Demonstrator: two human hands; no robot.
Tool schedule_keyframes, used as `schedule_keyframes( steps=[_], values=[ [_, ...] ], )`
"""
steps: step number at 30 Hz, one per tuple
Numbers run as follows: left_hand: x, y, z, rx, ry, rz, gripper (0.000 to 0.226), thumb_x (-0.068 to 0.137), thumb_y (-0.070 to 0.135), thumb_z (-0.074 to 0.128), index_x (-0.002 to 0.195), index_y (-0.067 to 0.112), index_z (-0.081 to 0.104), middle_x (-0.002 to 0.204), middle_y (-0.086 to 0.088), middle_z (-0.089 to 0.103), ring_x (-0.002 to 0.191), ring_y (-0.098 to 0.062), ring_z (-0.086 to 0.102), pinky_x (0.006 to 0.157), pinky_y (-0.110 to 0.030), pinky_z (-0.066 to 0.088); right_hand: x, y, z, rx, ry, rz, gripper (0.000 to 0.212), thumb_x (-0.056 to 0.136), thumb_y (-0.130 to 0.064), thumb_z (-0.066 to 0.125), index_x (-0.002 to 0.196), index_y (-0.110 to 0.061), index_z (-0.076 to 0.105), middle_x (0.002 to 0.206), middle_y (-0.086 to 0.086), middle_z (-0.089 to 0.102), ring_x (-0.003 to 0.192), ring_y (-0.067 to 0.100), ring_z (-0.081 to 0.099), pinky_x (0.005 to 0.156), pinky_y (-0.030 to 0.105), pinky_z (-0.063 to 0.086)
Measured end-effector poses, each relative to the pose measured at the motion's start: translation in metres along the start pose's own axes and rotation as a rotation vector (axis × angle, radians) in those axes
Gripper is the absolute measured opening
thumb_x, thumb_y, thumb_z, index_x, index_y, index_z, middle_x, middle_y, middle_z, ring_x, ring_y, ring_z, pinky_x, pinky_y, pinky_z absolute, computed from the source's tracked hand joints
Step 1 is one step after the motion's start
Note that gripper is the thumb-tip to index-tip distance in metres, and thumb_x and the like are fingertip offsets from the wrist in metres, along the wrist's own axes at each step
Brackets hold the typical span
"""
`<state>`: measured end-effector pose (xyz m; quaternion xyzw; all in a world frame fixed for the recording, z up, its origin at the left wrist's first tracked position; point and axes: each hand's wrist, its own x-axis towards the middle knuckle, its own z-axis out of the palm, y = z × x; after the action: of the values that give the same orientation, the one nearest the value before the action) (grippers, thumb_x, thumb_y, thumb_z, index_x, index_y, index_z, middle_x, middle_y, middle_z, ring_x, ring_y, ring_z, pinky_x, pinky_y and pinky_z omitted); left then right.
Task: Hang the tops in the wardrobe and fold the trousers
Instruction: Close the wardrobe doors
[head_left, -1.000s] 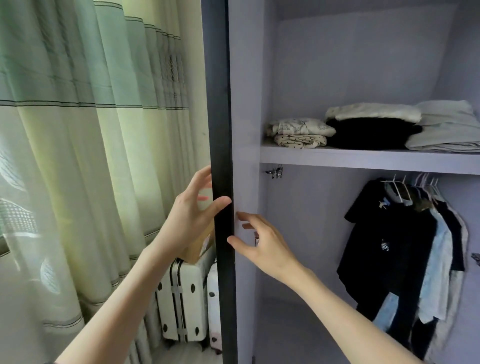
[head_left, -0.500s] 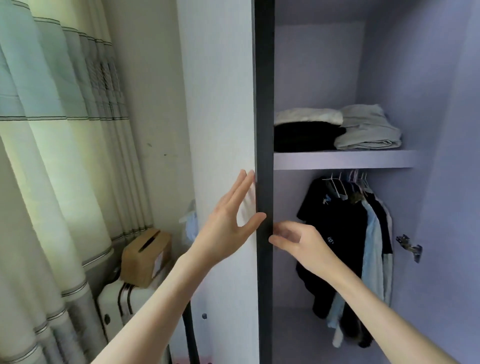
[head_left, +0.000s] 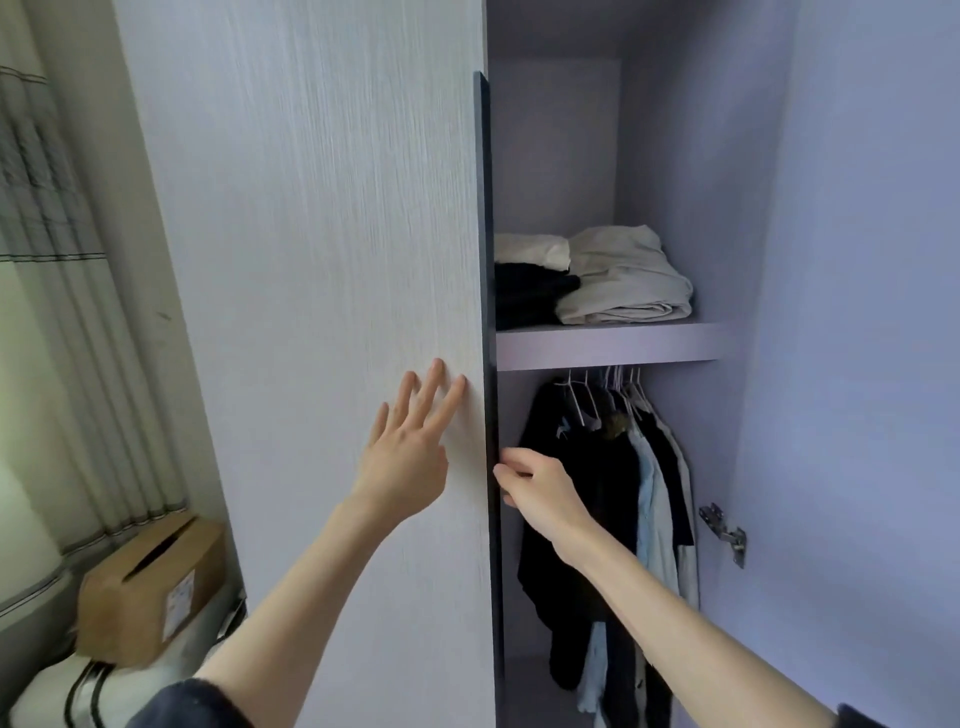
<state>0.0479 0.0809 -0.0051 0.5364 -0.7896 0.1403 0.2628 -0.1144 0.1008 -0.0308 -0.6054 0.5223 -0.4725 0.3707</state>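
Left hand (head_left: 402, 460) flat, fingers spread, pressing the pale wardrobe door (head_left: 322, 312) | right hand (head_left: 540, 491) with fingers curled at the door's dark edge (head_left: 487, 260), apparently gripping it | tops (head_left: 608, 519) hang on hangers below the shelf (head_left: 608, 345) | folded trousers (head_left: 623, 283) lie on it | cardboard box (head_left: 150, 587) lower left.
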Motion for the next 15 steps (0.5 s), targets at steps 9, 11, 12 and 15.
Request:
schedule_keyframes(
  steps=[9,11,12,15],
  values=[
    [0.06,-0.018,0.04,0.156,-0.117,0.02,0.078,0.095,0.013,0.038,0.147,0.031,-0.018,0.14,0.009,-0.043,0.13,-0.018,-0.038,0.117,-0.048,-0.004,0.062,0.003,-0.017,0.072,-0.084,0.09,0.039,0.099,-0.009,0.04,0.137,-0.016,0.046,0.122,-0.01,0.056,0.117,0.009,0.048,0.106,0.031,0.035],
    [0.068,-0.024,0.045,0.195,-0.131,0.04,0.078,0.096,0.016,0.039,0.146,0.03,-0.019,0.14,0.007,-0.044,0.13,-0.021,-0.038,0.116,-0.052,-0.004,0.072,0.005,-0.015,0.064,-0.083,0.099,0.043,0.098,-0.009,0.041,0.141,-0.019,0.041,0.133,-0.004,0.051,0.115,0.007,0.045,0.106,0.031,0.035],
    [0.072,-0.028,0.048,0.221,-0.133,0.049,0.078,0.096,0.017,0.039,0.146,0.029,-0.02,0.139,0.005,-0.044,0.13,-0.022,-0.039,0.116,-0.054,-0.004,0.078,0.006,-0.013,0.063,-0.08,0.095,0.044,0.098,-0.009,0.041,0.141,-0.02,0.041,0.13,-0.006,0.052,0.109,0.003,0.046,0.103,0.03,0.034],
    [0.08,-0.035,0.059,0.25,-0.128,0.048,0.082,0.097,0.02,0.04,0.141,0.025,-0.029,0.139,0.003,-0.05,0.128,-0.025,-0.043,0.113,-0.059,-0.008,0.09,0.008,-0.008,0.075,-0.065,0.084,0.045,0.097,-0.005,0.04,0.139,-0.022,0.042,0.114,-0.015,0.055,0.094,-0.003,0.048,0.096,0.025,0.034]
  ],
)
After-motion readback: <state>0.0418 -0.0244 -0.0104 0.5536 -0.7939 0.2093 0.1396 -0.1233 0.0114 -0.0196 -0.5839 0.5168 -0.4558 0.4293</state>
